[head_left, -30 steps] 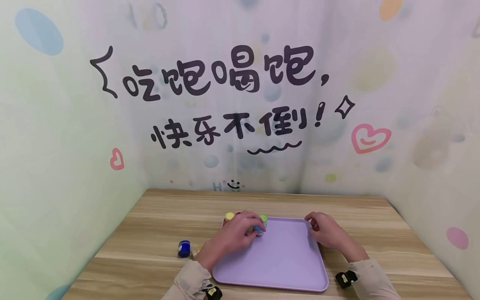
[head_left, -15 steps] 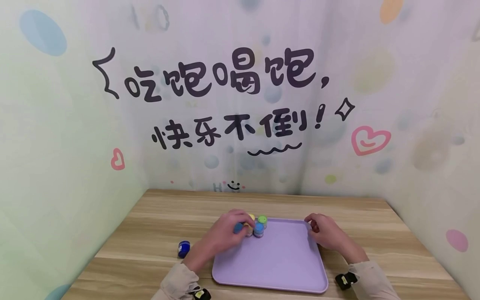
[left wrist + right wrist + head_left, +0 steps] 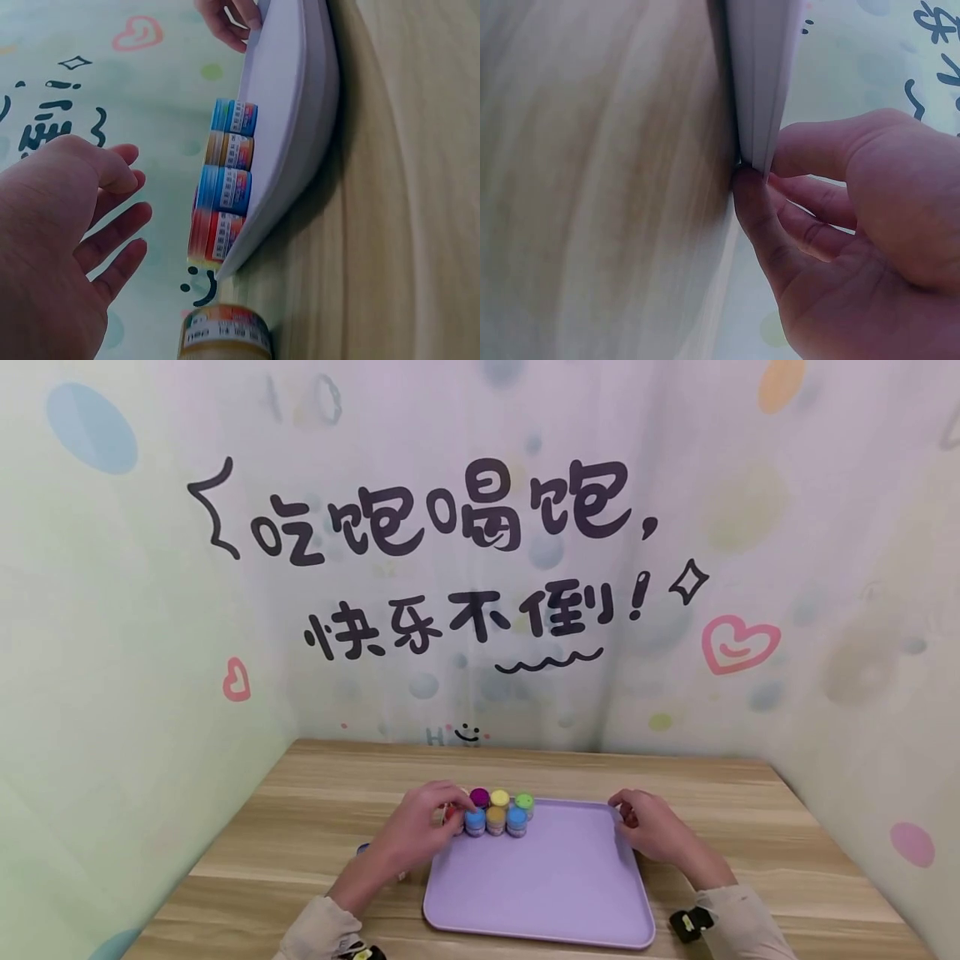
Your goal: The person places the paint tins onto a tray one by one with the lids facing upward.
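Observation:
Small paint jars stand in two rows at the far left of a lilac tray (image 3: 540,893). The front row has a red jar (image 3: 225,234), a blue-lidded jar (image 3: 475,822), a tan-lidded jar (image 3: 496,822) and another blue-lidded jar (image 3: 517,822). Behind them show purple (image 3: 479,797), yellow (image 3: 500,797) and green (image 3: 524,801) lids. My left hand (image 3: 420,827) hovers at the left end of the rows, partly covering the red jar; its fingers are loosely bent around nothing in the left wrist view. My right hand (image 3: 651,827) pinches the tray's far right edge between thumb and fingers.
Left of the tray, a dark blue jar (image 3: 363,848) sits on the wooden table (image 3: 247,893), mostly behind my left forearm. Another jar (image 3: 225,334) stands just off the tray's corner in the left wrist view. A printed curtain (image 3: 465,693) hangs behind the table.
My left hand has let go of the blue-lidded jar beside the tan one and moved left, uncovering the rows. The right hand keeps its place on the tray.

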### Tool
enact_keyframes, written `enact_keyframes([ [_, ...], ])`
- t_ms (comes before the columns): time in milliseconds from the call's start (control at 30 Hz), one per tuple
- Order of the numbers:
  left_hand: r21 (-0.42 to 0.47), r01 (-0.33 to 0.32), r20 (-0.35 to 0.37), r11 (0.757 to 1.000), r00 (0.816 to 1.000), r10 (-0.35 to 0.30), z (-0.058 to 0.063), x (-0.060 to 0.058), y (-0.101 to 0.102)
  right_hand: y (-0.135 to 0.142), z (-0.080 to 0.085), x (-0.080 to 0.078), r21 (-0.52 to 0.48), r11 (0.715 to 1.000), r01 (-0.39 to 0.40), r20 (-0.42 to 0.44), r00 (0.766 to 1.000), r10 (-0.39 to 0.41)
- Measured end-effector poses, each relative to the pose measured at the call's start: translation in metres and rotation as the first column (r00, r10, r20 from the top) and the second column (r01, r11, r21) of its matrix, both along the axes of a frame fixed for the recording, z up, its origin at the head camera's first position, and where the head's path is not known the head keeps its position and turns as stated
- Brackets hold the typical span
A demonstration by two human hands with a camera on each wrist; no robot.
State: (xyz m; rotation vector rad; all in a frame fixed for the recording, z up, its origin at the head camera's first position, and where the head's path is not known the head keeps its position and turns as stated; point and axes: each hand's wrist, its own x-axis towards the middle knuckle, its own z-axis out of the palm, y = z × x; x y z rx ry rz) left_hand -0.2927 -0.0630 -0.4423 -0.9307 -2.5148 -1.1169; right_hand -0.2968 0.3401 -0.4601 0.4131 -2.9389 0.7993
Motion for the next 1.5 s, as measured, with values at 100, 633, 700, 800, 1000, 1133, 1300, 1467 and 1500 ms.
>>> enact_keyframes([
  [100, -0.007, -0.002, -0.018, 1.000, 1.000, 0.002, -0.001, 0.001, -0.008, 0.000, -0.001, -0.001, 0.002, 1.000, -0.003, -0.006, 1.000, 0.003],
  [633, -0.112, -0.012, 0.011, 0.994, 1.000, 0.014, -0.011, 0.011, -0.057, -0.003, 0.001, -0.004, 0.001, 1.000, -0.025, -0.017, 1.000, 0.025],
  [700, -0.124, -0.015, 0.031, 0.992, 0.999, 0.019, -0.012, 0.012, -0.062, -0.003, 0.001, -0.003, -0.002, 1.000, -0.026, -0.018, 0.999, 0.026],
  [800, -0.141, -0.015, 0.058, 0.990, 0.998, 0.023, -0.013, 0.014, -0.069, -0.003, 0.001, -0.003, 0.000, 1.000, -0.027, -0.022, 0.999, 0.027],
  [1000, -0.153, -0.001, 0.130, 0.988, 0.991, 0.021, -0.017, 0.011, -0.085, -0.002, -0.001, -0.002, -0.001, 1.000, -0.015, -0.021, 1.000, 0.015],
  [1133, -0.145, 0.027, 0.136, 0.989, 0.991, -0.007, -0.023, 0.009, -0.099, -0.002, -0.002, -0.002, -0.002, 1.000, -0.017, -0.025, 1.000, 0.017],
  [1300, -0.120, 0.067, 0.148, 0.991, 0.988, -0.049, -0.029, 0.006, -0.115, -0.001, -0.002, -0.001, -0.005, 1.000, -0.017, -0.033, 0.999, 0.017],
  [1467, -0.080, 0.106, 0.193, 0.991, 0.977, -0.089, -0.029, 0.006, -0.124, -0.001, -0.001, 0.000, -0.008, 1.000, -0.016, -0.033, 0.999, 0.016],
  [1500, -0.072, 0.115, 0.198, 0.991, 0.975, -0.099, -0.029, 0.006, -0.125, 0.000, -0.002, 0.000, -0.008, 1.000, -0.014, -0.032, 0.999, 0.014],
])
